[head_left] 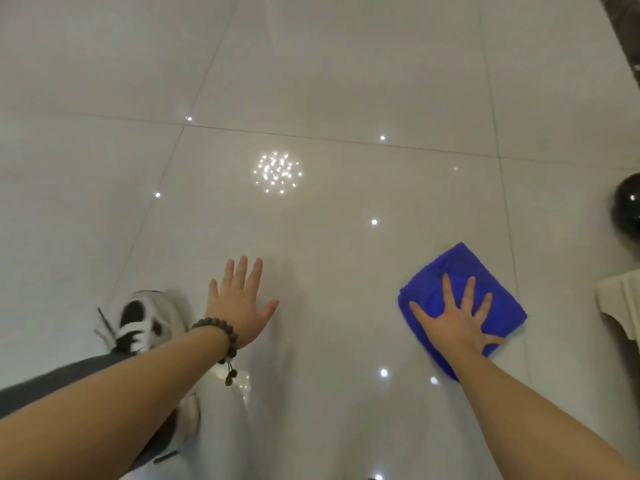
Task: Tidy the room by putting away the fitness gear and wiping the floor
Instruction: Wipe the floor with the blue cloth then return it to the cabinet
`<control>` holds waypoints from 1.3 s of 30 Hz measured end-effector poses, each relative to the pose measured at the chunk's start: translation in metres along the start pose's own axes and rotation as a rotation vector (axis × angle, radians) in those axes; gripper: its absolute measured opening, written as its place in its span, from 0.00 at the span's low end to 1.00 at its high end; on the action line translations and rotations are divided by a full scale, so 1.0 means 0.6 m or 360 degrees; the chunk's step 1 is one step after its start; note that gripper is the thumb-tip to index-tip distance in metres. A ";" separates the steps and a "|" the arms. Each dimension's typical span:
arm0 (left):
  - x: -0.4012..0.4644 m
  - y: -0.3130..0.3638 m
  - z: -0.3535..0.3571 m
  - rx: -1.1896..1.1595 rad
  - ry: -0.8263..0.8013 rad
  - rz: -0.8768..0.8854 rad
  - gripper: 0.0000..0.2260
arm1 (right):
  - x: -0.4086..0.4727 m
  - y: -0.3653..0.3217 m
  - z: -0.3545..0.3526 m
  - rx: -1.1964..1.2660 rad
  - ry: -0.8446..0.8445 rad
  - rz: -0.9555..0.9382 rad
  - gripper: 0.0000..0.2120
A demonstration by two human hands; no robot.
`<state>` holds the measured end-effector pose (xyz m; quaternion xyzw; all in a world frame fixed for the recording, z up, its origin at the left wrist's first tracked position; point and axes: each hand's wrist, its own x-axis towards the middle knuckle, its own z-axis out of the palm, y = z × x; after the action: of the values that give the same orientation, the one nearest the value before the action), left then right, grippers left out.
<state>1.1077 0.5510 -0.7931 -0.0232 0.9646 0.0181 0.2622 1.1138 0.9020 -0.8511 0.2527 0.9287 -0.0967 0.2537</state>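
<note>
Head view: the right hand (457,317) lies flat on a blue cloth (460,299), fingers spread wide, pressing it onto the glossy floor (311,81). The left hand (239,299) is open too, fingers straight and close together, holding nothing — looks like it's propping on the tile by a shoe (145,320). A dark ball (627,202), maybe fitness gear, sits at the right edge. Probably best to keep the palm flat and overlap the strokes — even pressure, no streaks.
</note>
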 end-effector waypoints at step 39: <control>0.261 -0.031 -0.136 0.0207 -0.0522 0.0620 0.32 | 0.090 -0.163 0.003 0.0193 0.0452 -0.0146 0.31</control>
<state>0.9328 0.5231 -0.8023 0.1833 0.8946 0.0097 0.4075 1.0239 0.8409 -0.8758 0.2360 0.9582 -0.1274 0.0995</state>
